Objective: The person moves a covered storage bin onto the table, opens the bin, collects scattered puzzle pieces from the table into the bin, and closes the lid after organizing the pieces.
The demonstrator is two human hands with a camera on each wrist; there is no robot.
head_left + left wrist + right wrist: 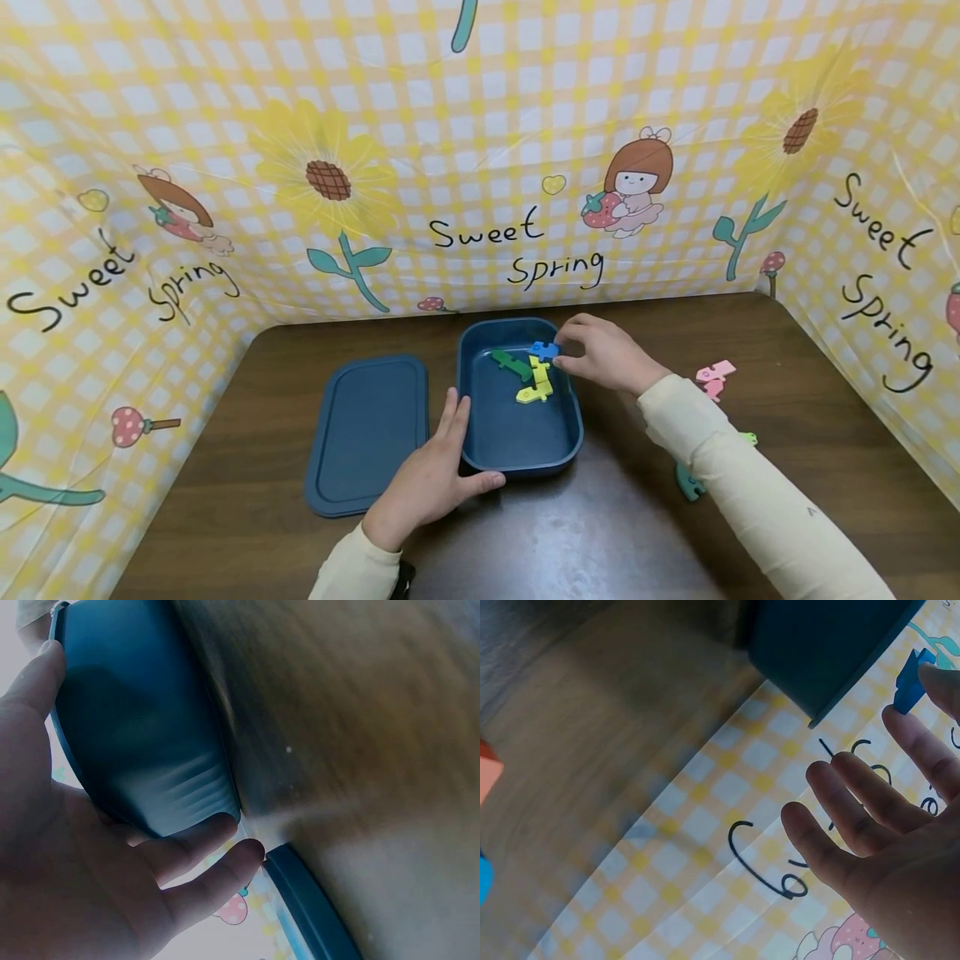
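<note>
My right hand (603,354) pinches a small blue notched piece (545,350) between thumb and fingertip, over the far right part of a dark blue open box (519,465). The blue piece (910,682) also shows at the fingertips in the right wrist view. Inside the box are a dark green piece (512,365) and yellow pieces (535,390), close to one another. My left hand (431,479) touches the box's near left corner with fingers extended. In the left wrist view, its thumb lies at the rim and its other fingers reach along the box wall (142,712).
A flat dark blue lid (369,433) lies on the brown table (247,467), left of the box. Pink pieces (715,379) lie to the right. A teal piece (688,482) and a light green piece (749,437) are partly hidden by the right sleeve. Patterned cloth surrounds the table.
</note>
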